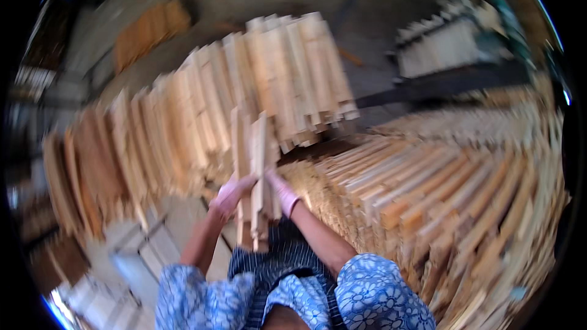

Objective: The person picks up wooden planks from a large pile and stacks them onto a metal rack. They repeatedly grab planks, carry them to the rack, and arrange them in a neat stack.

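Note:
A small bundle of wooden strips (259, 165) stands lengthwise in front of my body, gripped between my two pink-gloved hands. My left hand (232, 195) closes on the bundle's left side. From the other side my right hand (282, 192) presses against it, its fingers partly hidden behind the wood. The strips' near ends hang over my dark striped apron (287, 247). Just beyond the bundle runs a long row of stacked wooden strips (202, 98), blurred by motion.
On the right rises a big pile of wooden strips (428, 195), reaching close to my right arm. Further back sit a rack of pale strips (440, 49) and an orange-brown stack (153, 30). Grey box-like shapes (143, 256) lie at the lower left.

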A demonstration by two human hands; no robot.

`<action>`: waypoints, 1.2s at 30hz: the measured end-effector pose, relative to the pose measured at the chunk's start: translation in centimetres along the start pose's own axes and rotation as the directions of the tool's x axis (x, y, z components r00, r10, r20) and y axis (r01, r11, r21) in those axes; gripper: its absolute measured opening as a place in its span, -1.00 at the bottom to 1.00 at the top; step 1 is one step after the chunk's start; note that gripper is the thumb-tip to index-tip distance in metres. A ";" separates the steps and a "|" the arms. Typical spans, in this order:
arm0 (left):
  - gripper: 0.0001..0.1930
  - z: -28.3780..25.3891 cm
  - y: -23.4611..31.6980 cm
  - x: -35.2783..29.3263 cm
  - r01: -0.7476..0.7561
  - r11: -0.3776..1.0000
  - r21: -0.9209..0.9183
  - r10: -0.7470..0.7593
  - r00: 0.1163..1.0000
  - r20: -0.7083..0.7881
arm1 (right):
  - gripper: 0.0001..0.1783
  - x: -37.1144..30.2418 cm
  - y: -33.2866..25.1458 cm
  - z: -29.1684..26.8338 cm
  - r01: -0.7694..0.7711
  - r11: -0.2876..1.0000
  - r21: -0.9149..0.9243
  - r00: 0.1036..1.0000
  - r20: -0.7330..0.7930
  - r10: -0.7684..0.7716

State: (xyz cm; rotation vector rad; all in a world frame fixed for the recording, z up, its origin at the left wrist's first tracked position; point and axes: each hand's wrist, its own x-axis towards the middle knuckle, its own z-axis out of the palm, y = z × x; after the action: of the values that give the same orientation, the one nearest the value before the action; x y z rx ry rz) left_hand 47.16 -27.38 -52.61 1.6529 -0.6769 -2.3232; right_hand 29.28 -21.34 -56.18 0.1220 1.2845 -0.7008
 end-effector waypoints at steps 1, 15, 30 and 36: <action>-0.45 0.0 -1.0 0.0 -0.027 1.000 -0.006 0.027 1.000 0.016 | -0.18 -0.3 2.3 -1.2 0.014 0.998 0.064 0.998 0.068 -0.019; -0.07 7.4 17.2 -18.3 -0.681 0.732 0.023 0.681 0.732 0.009 | -0.03 -26.8 -16.0 9.4 0.872 0.485 -0.073 0.486 0.256 -0.835; 0.03 34.7 24.8 -42.7 -0.813 0.555 -0.176 0.316 0.011 0.949 | 0.04 -60.9 -9.0 3.3 0.982 -0.072 -0.176 -0.137 -0.397 -0.908; 0.03 46.0 19.2 -43.6 -0.932 0.355 -0.069 0.061 -0.050 0.997 | -0.13 -68.8 -4.2 -4.1 0.997 0.043 0.070 0.064 -0.340 -0.938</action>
State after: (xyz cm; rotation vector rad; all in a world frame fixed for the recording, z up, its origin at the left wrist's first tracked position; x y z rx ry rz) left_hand 17.71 -14.39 5.27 -0.5912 -2.2123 -1.9850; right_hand 16.17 5.41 6.10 -0.5919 1.3244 -2.2080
